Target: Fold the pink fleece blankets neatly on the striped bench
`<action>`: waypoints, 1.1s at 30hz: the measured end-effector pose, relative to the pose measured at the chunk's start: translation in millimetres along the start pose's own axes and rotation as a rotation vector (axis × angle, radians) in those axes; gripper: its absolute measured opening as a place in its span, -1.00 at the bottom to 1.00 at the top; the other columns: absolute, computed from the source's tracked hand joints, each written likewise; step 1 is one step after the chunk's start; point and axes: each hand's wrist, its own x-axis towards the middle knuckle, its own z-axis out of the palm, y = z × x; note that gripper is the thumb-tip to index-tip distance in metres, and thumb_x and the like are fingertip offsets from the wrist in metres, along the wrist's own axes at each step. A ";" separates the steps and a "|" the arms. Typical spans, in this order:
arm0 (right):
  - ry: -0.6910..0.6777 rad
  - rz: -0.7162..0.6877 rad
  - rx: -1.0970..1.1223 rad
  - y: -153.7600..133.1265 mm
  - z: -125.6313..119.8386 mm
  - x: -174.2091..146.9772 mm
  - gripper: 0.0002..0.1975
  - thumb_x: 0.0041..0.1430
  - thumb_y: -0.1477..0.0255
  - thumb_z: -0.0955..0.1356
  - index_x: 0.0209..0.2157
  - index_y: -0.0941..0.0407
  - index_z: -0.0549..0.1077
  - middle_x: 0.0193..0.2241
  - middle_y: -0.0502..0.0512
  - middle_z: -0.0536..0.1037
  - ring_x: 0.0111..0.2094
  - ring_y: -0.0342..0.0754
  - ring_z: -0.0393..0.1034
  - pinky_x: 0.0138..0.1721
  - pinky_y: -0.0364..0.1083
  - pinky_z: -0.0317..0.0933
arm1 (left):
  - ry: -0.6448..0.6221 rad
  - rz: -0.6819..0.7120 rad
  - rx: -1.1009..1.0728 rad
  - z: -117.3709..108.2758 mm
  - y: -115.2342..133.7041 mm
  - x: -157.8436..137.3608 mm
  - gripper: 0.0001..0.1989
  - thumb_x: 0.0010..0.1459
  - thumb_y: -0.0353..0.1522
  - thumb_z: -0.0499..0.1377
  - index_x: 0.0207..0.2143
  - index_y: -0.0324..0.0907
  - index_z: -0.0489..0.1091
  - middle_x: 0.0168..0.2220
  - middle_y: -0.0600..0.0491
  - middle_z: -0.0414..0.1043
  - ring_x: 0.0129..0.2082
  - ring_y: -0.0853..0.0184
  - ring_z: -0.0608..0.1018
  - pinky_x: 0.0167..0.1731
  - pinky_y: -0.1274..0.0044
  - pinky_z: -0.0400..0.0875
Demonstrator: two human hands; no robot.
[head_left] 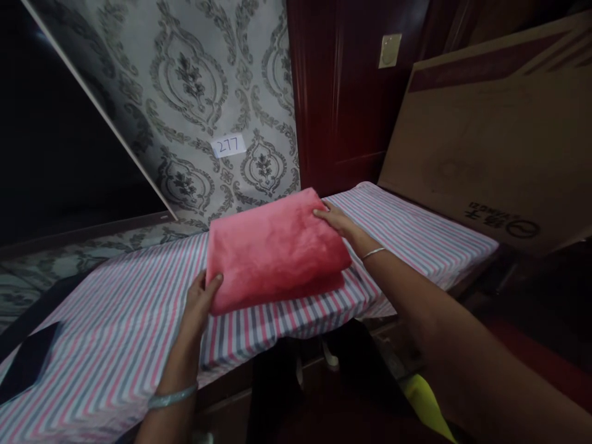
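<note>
A folded pink-red fleece blanket [272,246] is held above the striped cloth [139,314], its near edge tilted down toward me. My left hand [201,296] grips its lower left corner, thumb on top and the fingers behind or underneath. At the upper right edge, my right hand [335,219] is closed on the blanket, with the thumb over the top face. Most fingers of both hands are hidden by the fabric. Whether the blanket's underside touches the cloth I cannot tell.
A dark flat object [30,361] lies on the cloth at the left. Behind it leans or hangs a large black screen [69,135]. A big cardboard box [490,135] stands at the right. A paper marked 277 [229,145] is on the patterned wall, left of a dark red door [342,92].
</note>
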 end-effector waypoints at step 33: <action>0.090 -0.105 -0.298 38.1 -7.3 -137.6 -0.66 0.07 0.13 0.34 -0.22 0.06 0.47 -0.30 0.10 0.57 -0.25 0.08 0.43 -0.16 0.02 0.31 | 0.175 0.015 0.190 -10.2 -51.7 -20.4 -0.47 -0.06 -0.01 0.21 -0.14 -0.19 0.50 -0.21 -0.05 0.57 -0.18 0.14 0.54 -0.10 0.37 0.44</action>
